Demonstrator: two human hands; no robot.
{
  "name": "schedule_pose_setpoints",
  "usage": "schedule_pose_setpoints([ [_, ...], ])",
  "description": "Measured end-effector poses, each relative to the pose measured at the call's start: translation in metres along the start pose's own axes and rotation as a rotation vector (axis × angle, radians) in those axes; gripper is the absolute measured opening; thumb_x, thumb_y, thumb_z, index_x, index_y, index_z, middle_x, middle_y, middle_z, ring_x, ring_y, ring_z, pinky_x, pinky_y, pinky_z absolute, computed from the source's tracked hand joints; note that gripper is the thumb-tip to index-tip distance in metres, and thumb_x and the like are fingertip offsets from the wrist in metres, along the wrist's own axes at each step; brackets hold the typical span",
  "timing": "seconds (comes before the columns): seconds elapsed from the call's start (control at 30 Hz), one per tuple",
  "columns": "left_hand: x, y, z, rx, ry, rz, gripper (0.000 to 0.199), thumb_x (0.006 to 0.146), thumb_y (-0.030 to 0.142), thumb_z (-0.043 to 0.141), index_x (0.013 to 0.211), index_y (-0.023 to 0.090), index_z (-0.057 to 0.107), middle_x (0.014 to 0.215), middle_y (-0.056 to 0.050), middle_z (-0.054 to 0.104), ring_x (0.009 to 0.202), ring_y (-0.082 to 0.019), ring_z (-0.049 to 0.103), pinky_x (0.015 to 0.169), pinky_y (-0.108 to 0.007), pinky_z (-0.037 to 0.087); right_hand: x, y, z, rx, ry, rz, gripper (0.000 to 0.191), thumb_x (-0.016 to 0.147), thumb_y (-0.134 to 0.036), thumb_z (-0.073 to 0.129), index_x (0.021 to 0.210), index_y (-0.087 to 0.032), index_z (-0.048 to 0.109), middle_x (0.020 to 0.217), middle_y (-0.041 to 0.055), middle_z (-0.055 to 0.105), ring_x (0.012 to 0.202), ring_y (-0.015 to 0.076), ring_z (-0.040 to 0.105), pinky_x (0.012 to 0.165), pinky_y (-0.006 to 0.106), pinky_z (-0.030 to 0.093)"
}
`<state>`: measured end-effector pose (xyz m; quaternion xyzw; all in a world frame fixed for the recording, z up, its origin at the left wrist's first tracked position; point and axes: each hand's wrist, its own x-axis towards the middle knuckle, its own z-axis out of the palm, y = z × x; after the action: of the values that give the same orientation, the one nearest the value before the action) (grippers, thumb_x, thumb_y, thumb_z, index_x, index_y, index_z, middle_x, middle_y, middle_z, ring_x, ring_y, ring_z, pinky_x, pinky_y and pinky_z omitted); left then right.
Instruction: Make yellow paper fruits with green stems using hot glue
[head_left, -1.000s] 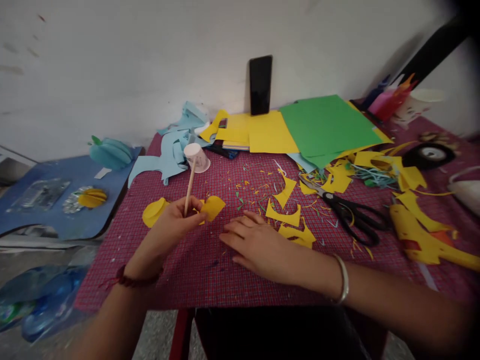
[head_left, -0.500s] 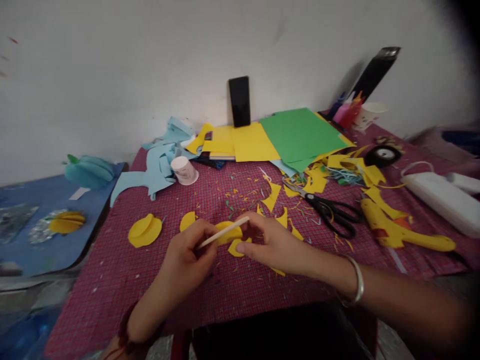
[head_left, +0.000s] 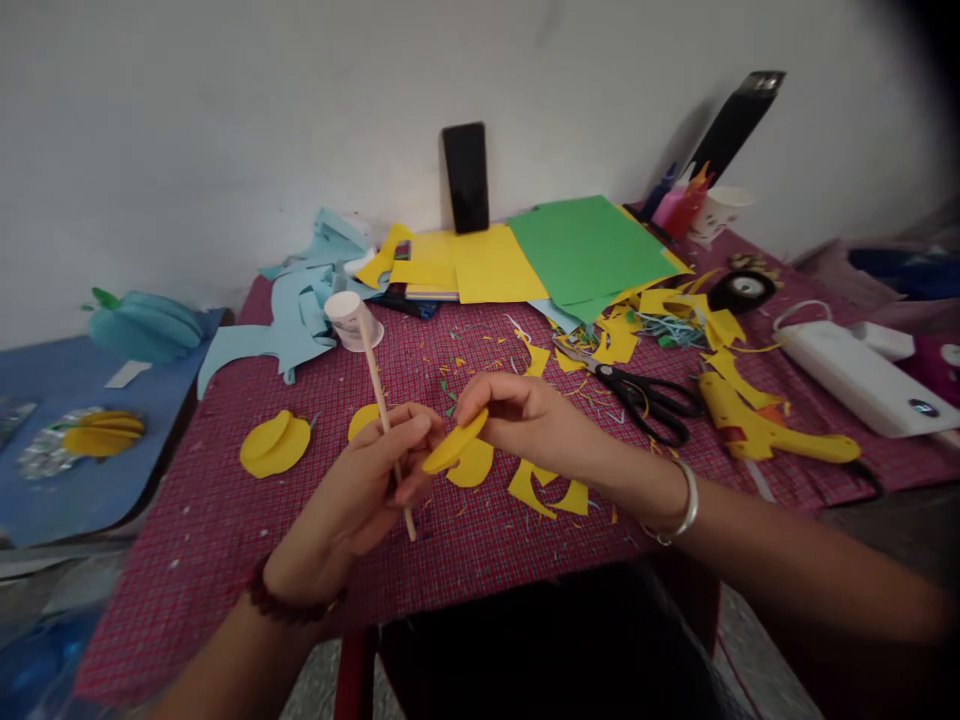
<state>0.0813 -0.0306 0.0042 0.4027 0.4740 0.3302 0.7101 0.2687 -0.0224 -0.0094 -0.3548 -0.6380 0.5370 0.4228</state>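
My left hand (head_left: 379, 465) is closed around a thin wooden stick (head_left: 374, 375), which stands tilted with its upper end toward the paper cup. Between the fingers and thumb of my right hand (head_left: 529, 415) is a yellow paper disc (head_left: 455, 443), seen nearly edge-on; it may be a small stack. The disc's near end comes close to my left fingertips, and I cannot tell whether they touch it. Below it on the cloth lies a yellow paper circle (head_left: 472, 464). Another yellow round (head_left: 364, 420) is partly hidden behind my left hand. Further left rest overlapping yellow paper circles (head_left: 275, 445).
Black-handled scissors (head_left: 649, 400) and a yellow glue gun (head_left: 772, 425) lie at the right, near a white power bank-like box (head_left: 847, 375). A paper cup (head_left: 352, 320), green sheets (head_left: 592, 255) and a phone (head_left: 466, 178) stand or lie toward the wall.
The stick has swung from a shallow slant between both hands to a steep tilt in my left hand alone. My right hand has taken hold of the yellow disc and raised it.
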Motion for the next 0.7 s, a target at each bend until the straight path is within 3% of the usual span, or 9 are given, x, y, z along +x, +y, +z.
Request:
schedule_pose_setpoints([
  [0.1,-0.001,0.001,0.004,-0.010,0.043,0.053,0.019,0.064,0.029,0.074,0.072,0.020,0.060,0.055,0.008,0.044,0.039,-0.001,0.027,0.035,-0.016,0.017,0.003,0.004,0.002,-0.093,-0.026,-0.038,0.017,0.078,-0.008,0.051,0.089,-0.019,0.058,0.083,-0.0005,0.059,0.077,0.0121,0.057,0.070,0.026,0.048],
  [0.2,0.000,0.002,-0.005,0.010,0.141,0.126,0.026,0.059,0.024,0.079,0.079,0.021,0.064,0.063,0.006,0.054,0.043,-0.001,0.033,0.036,-0.014,0.022,-0.003,0.010,0.002,-0.321,-0.013,-0.089,0.030,0.082,-0.008,0.051,0.110,-0.018,0.054,0.097,0.0035,0.061,0.086,0.0142,0.058,0.078,0.029,0.048],
  [0.3,-0.001,0.002,-0.024,-0.003,0.227,0.171,0.039,0.059,0.023,0.081,0.095,0.024,0.067,0.065,0.006,0.058,0.042,0.000,0.033,0.036,-0.012,0.022,-0.013,0.015,0.004,-0.748,-0.173,-0.170,0.029,0.083,-0.014,0.059,0.112,-0.018,0.058,0.108,0.0078,0.061,0.099,0.0206,0.055,0.090,0.038,0.043],
  [0.4,-0.004,0.000,-0.040,-0.008,0.252,0.144,0.038,0.058,0.023,0.081,0.093,0.023,0.068,0.064,0.007,0.058,0.040,0.001,0.031,0.035,-0.012,0.021,-0.020,0.021,0.012,-1.007,-0.344,-0.207,0.029,0.083,-0.022,0.065,0.112,-0.017,0.062,0.111,0.0091,0.061,0.105,0.0247,0.052,0.095,0.043,0.039],
  [0.53,-0.003,-0.009,-0.052,0.010,0.299,0.093,0.032,0.056,0.023,0.082,0.085,0.020,0.068,0.071,0.003,0.062,0.048,-0.002,0.044,0.038,-0.012,0.029,-0.019,0.025,0.019,-1.117,-0.403,-0.258,0.025,0.084,-0.029,0.066,0.106,-0.016,0.064,0.110,0.0092,0.062,0.107,0.0255,0.051,0.099,0.046,0.036],
  [0.63,0.001,-0.015,-0.055,0.024,0.284,0.075,0.025,0.059,0.027,0.080,0.076,0.019,0.064,0.059,0.006,0.055,0.040,-0.001,0.035,0.036,-0.013,0.025,-0.020,0.018,0.013,-1.064,-0.462,-0.282,0.017,0.086,-0.032,0.064,0.093,-0.017,0.066,0.111,0.0086,0.062,0.108,0.0238,0.052,0.100,0.044,0.037],
  [0.7,0.004,-0.017,-0.055,0.050,0.271,0.050,0.025,0.059,0.031,0.079,0.073,0.020,0.061,0.051,0.009,0.048,0.037,-0.001,0.028,0.034,-0.014,0.020,-0.024,0.011,0.002,-0.957,-0.496,-0.303,0.017,0.088,-0.032,0.062,0.096,-0.018,0.066,0.118,0.0090,0.061,0.114,0.0221,0.051,0.102,0.042,0.037],
])
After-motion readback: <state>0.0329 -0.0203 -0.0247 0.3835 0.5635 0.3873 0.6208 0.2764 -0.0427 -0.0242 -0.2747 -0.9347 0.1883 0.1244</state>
